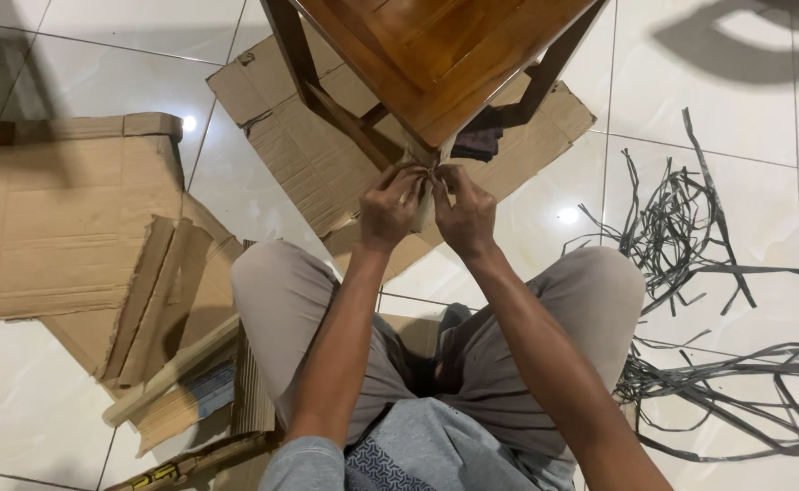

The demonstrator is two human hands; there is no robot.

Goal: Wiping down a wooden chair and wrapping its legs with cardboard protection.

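Fingertips (422, 177) pinch strip (429, 166) beneath table corner (436, 136)

Cut off by the top edge: most of the wooden stool (436, 55), only one corner and parts of the legs in view. Hidden behind the fingertips of the left hand (389, 211) and the right hand (463, 214): the small thing pinched at the stool corner, too small to tell. Cropped at the right edge: the grey strips (718, 364); partly covered by the stool: the dark cloth (479, 143).

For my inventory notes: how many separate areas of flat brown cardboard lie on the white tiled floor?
3: one large brown cardboard sheet at left, one under the wooden table by both hands, one folded stack beside the left knee. More may hide under the legs.
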